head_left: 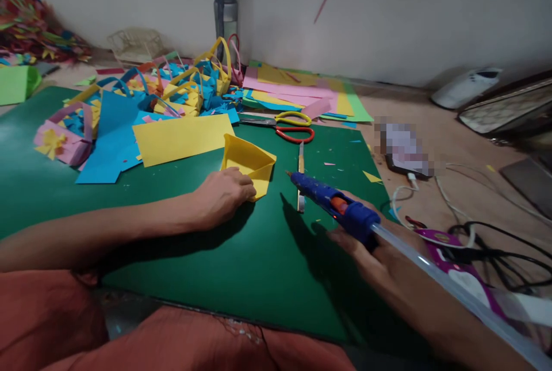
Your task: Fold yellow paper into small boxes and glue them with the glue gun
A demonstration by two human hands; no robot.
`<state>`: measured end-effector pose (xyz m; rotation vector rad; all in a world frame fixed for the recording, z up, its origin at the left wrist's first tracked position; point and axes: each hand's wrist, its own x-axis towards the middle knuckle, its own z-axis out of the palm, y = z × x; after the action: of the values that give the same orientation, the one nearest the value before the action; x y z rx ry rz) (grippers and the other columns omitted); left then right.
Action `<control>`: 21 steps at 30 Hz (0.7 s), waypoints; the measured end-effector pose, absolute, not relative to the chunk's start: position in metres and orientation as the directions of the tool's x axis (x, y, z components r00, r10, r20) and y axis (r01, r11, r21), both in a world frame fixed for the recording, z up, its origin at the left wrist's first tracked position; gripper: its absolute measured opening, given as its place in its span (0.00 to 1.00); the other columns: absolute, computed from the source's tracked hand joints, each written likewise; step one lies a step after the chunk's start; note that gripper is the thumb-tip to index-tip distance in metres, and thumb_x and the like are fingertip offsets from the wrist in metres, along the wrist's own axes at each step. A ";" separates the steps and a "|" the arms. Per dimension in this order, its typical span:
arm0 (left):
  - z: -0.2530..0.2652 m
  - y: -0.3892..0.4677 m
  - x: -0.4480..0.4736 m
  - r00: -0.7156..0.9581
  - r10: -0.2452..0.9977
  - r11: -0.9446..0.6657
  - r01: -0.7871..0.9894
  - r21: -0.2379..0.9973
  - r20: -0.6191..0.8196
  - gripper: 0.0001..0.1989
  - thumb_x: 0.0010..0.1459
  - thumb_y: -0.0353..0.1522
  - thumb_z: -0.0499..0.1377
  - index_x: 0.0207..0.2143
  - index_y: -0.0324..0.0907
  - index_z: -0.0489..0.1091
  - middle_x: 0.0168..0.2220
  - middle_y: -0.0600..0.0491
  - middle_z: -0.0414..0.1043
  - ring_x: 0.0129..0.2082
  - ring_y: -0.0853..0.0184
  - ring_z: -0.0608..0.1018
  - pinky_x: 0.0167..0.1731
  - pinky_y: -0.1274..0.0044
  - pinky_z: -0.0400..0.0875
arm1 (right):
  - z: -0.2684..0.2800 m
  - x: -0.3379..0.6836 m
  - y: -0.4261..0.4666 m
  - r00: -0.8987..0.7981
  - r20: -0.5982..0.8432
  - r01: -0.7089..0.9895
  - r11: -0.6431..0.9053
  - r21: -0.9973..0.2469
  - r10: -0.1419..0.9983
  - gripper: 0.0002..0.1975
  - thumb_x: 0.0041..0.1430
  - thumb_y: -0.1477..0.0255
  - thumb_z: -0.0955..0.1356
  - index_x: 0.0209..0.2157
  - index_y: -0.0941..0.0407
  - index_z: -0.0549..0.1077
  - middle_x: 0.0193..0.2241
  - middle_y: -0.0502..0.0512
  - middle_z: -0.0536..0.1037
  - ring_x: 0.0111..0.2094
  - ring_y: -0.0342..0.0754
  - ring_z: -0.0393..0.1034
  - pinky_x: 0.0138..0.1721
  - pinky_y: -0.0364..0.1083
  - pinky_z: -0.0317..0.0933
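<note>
Carefully, now: your right hand point(383, 262) is closed around the blue glue gun point(317, 188), its nozzle aimed across the gap toward the folded yellow paper point(261, 172). That piece sits on the green mat point(259, 285) in front of you, its near left side under the curled fingers of your left hand point(224, 195) (whether they pinch it or merely press it down, I can't tell, as the thumb is hidden). If the tip is hot, as the small red light on the gun may suggest, swinging it left too quickly could burn those fingers; pressing too hard could crease the fold, and a drip could land on the slim cutter point(301, 158) lying just below the nozzle. Scissors point(259, 122) lie beyond, near a flat yellow sheet point(185, 141) and a blue sheet point(106, 141). Farther back, small paper baskets crowd the mat's left side, with stacked coloured sheets point(297, 95) before a pale wall point(366, 26). On your right, a phone point(405, 149) and tangled cables point(487, 256) rest on the floor point(397, 100).
</note>
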<state>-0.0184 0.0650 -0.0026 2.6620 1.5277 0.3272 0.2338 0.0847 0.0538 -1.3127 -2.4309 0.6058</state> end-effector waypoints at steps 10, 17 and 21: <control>-0.008 0.066 -0.017 0.601 0.762 -0.616 0.788 -0.016 0.241 0.17 0.61 0.26 0.45 0.31 0.41 0.73 0.30 0.49 0.72 0.30 0.67 0.72 0.36 0.71 0.67 | 0.018 0.247 0.098 -0.651 0.375 0.563 0.751 -0.344 0.660 0.22 0.56 0.74 0.62 0.53 0.57 0.59 0.45 0.58 0.72 0.43 0.49 0.69 0.42 0.48 0.65; -0.005 0.064 -0.018 0.675 0.682 -0.672 0.730 -0.124 0.281 0.16 0.61 0.28 0.45 0.33 0.39 0.73 0.31 0.48 0.72 0.29 0.67 0.72 0.39 0.68 0.68 | 0.014 0.254 0.109 -0.684 0.415 0.633 0.771 -0.070 0.599 0.22 0.58 0.73 0.59 0.56 0.56 0.58 0.34 0.57 0.69 0.31 0.48 0.68 0.28 0.45 0.63; -0.009 0.063 -0.018 0.673 0.684 -0.673 0.731 -0.113 0.283 0.14 0.60 0.27 0.46 0.35 0.39 0.72 0.32 0.48 0.72 0.30 0.66 0.72 0.36 0.68 0.69 | 0.016 0.258 0.119 -0.722 0.354 0.633 0.774 -0.008 0.594 0.23 0.59 0.72 0.58 0.57 0.59 0.55 0.32 0.56 0.73 0.31 0.49 0.68 0.28 0.45 0.61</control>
<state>-0.0177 0.0632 -0.0093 3.0695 1.3170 0.3689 0.2576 0.1192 0.0157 -0.9406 -2.6300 -0.1612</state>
